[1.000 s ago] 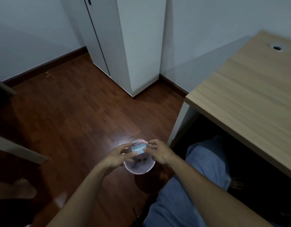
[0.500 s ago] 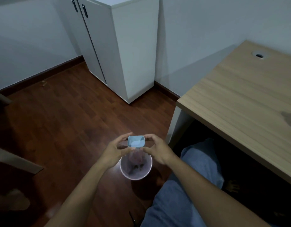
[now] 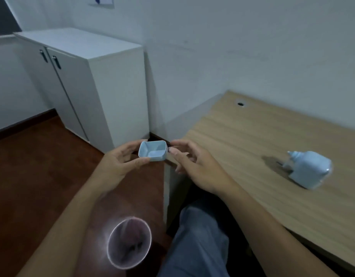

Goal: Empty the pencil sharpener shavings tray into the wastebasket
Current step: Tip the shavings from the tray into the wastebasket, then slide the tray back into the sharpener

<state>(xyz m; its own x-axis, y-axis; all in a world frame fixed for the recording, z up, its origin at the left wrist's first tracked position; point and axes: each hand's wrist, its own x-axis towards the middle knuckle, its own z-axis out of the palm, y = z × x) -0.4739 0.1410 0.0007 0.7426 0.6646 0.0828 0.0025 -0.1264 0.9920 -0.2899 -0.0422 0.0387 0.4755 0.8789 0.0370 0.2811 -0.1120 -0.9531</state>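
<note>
The shavings tray (image 3: 152, 150), pale blue with its open side toward the camera, is pinched in the left hand (image 3: 120, 162) beside the counter (image 3: 272, 152) edge, high above the wastebasket (image 3: 129, 243) on the floor. The right hand (image 3: 194, 166) hovers beside it, fingers spread, grip open. The sharpener (image 3: 308, 168) rests well inside the counter edge.

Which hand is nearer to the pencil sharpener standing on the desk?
The right hand. It is over the desk's left edge, apart from the pencil sharpener farther right. The left hand is off the desk, over the floor, holding the small blue tray.
</note>
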